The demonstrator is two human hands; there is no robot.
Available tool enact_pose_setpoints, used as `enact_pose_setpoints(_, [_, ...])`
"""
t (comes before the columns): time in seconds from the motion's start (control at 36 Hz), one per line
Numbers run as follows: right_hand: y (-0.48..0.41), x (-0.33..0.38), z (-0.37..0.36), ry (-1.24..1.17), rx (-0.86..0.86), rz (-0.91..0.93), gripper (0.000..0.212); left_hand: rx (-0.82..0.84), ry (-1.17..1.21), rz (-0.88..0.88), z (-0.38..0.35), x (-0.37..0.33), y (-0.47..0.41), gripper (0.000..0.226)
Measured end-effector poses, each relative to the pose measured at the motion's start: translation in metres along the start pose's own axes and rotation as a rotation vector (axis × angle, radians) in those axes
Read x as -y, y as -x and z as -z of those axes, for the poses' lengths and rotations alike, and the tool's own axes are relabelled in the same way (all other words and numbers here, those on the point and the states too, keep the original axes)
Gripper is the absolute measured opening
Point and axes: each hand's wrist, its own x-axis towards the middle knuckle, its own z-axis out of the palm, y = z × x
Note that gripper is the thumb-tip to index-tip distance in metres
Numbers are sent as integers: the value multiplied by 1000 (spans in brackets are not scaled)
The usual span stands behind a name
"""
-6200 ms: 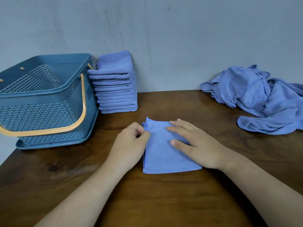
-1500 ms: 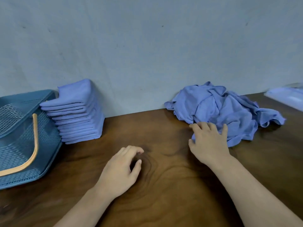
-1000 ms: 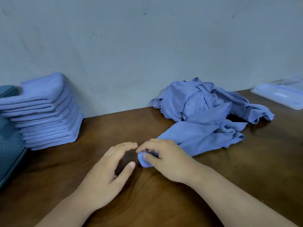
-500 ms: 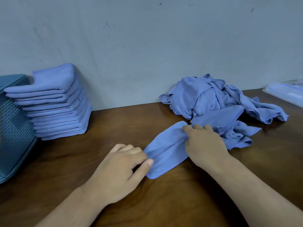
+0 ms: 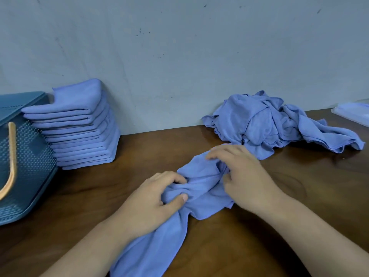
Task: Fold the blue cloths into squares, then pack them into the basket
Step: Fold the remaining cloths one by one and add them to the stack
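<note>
A crumpled blue cloth [image 5: 201, 184] lies bunched on the brown table in front of me, with one end trailing toward the near edge under my left forearm. My left hand [image 5: 153, 202] pinches a fold of it between thumb and fingers. My right hand [image 5: 243, 176] grips its far end with curled fingers. A heap of unfolded blue cloths [image 5: 275, 124] sits against the wall behind my right hand. A stack of folded blue squares [image 5: 79, 128] stands at the left, beside the blue perforated basket [image 5: 26, 162] with its tan handle.
The grey wall [image 5: 179, 56] closes off the back of the table. A clear plastic packet [image 5: 353, 112] lies at the far right edge. Bare brown table [image 5: 299, 196] shows between the heap and the near edge.
The cloth has been dragged off the heap toward me and has bunched up between my hands. My left hand has taken a fold of it, and one end now trails to the near edge.
</note>
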Motion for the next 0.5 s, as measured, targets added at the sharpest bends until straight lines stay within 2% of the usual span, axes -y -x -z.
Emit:
enact_pose_setpoints(0.06, [-2, -16, -1, 193, 94, -51, 78, 0, -31, -17, 0, -1, 0, 14])
enact_pose_setpoints(0.11, [-3, -27, -1, 135, 209, -94, 71, -1, -5, -17, 0, -2, -1, 12])
enact_pose_setpoints(0.17, [-3, -30, 0, 7, 244, -98, 58, 22, 41, -6, 4, -5, 0, 13])
enact_pose_setpoints(0.33, [-6, -21, 5, -204, 118, -76, 28, 133, 166, -40, 17, -13, 6, 18])
enact_pose_setpoints(0.42, [-11, -22, 3, -181, -61, -116, 18, 161, 317, -33, 23, -19, 6, 13])
enact_pose_setpoints(0.5, [-13, -22, 6, -181, -140, -207, 14, -35, 561, 72, 22, -25, 1, 5])
